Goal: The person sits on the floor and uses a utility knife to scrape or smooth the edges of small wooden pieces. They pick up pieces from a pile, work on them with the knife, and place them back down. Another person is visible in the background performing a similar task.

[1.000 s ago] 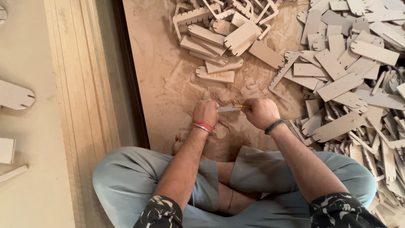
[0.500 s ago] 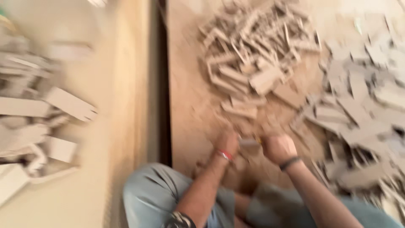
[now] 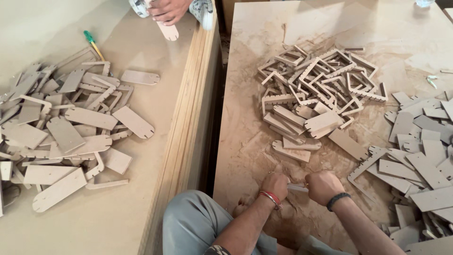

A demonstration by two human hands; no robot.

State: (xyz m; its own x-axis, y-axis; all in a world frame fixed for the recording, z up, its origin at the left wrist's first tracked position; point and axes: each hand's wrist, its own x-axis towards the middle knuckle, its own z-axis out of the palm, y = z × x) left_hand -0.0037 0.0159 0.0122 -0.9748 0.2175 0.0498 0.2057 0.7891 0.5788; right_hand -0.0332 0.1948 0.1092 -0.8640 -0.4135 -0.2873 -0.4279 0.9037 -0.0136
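Sawdust covered the floor board under both fists. The left hand and right hand were each clenched on an end of a small flat strip, pinned low between them (probably for steadiness). Cut wooden pieces lay heaped just beyond the knuckles, more plates far off the left hand.

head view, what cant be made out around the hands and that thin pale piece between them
- Thin pale flat piece, head view: both ends hidden inside the left hand and right hand; its shape and kind cannot be told.
- Another person's hand, head view: cut off by the top edge.
- Small pale bits far right: too small to identify.
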